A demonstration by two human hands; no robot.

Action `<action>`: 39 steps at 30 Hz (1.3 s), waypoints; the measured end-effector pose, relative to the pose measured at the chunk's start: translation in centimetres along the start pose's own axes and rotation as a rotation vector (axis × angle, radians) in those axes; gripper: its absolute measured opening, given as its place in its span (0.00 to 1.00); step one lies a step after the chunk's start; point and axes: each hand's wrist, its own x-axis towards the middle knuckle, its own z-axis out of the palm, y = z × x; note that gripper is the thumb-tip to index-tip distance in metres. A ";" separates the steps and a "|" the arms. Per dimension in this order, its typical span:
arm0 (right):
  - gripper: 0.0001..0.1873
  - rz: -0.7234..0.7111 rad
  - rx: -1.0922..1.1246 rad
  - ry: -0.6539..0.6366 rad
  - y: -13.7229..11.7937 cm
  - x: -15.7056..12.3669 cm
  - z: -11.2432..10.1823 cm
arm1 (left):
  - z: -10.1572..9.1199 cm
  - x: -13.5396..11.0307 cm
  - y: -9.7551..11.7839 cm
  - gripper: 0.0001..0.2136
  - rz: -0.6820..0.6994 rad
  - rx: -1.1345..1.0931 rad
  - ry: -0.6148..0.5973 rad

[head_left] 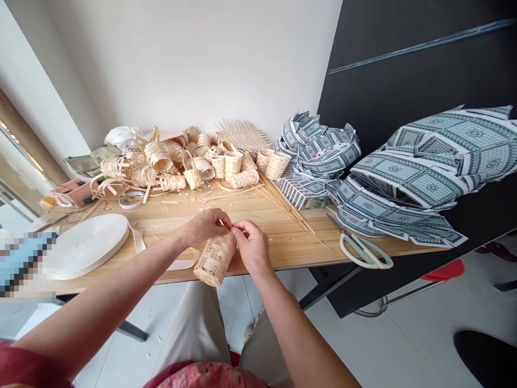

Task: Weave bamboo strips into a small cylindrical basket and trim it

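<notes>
A small cylindrical woven basket of pale wood strips lies tilted at the table's front edge, its closed-looking end toward me. My left hand reaches over its far end, thumb and fingers pinched together at the rim. From the right side, my right hand pinches the same rim, so the fingertips of both hands nearly meet. Whatever fine strip end may sit between the fingertips is too small to make out. A big flat roll of white strip lies to the left of my hands, its loose end trailing across the tabletop.
Behind my hands, finished and part-woven baskets are heaped against the wall. A tape roll and thin sticks lie nearer. Scissors overhang the front edge at right, beside folded-card pieces. Wood scraps dot the table.
</notes>
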 end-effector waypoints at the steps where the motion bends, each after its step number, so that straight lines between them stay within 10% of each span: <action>1: 0.08 -0.001 -0.002 0.001 0.0 0.0 0.0 | 0.1 0.0 -0.1 0.03 -0.003 -0.002 0.006; 19: 0.08 -0.225 -0.209 0.071 -0.3 -0.1 0.2 | 0.1 0.4 -0.8 0.06 -0.018 -0.075 0.003; 39: 0.07 -0.129 -0.138 0.037 -0.6 0.0 0.0 | 0.3 0.5 -1.5 0.05 -0.022 -0.146 0.019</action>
